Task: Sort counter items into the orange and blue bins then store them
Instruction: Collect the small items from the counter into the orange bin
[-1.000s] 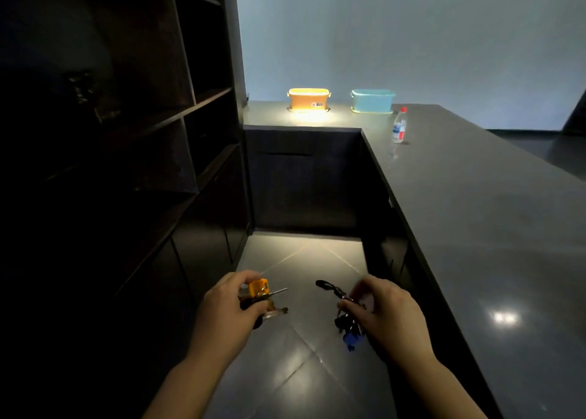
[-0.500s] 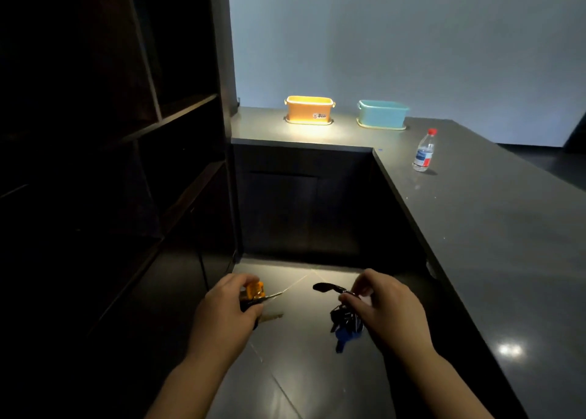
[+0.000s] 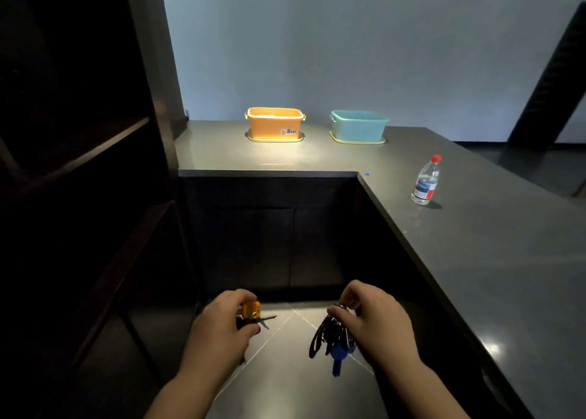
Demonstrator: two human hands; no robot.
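Left hand (image 3: 218, 330) grips orange-tagged keys (image 3: 252, 314), right hand (image 3: 372, 322) pinches blue-tagged keys (image 3: 333, 342); colours likely matched to orange bin (image 3: 275, 124) and blue bin (image 3: 358, 126).

two bins (image 3: 275, 124) (image 3: 357, 126) side by side at counter (image 3: 475, 260) rear | bottle (image 3: 425, 180) on counter, right of and nearer than bins | shelving (image 3: 79, 165) left of counter

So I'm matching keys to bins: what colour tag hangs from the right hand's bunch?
Blue, on the key bunch below the right hand, head view.
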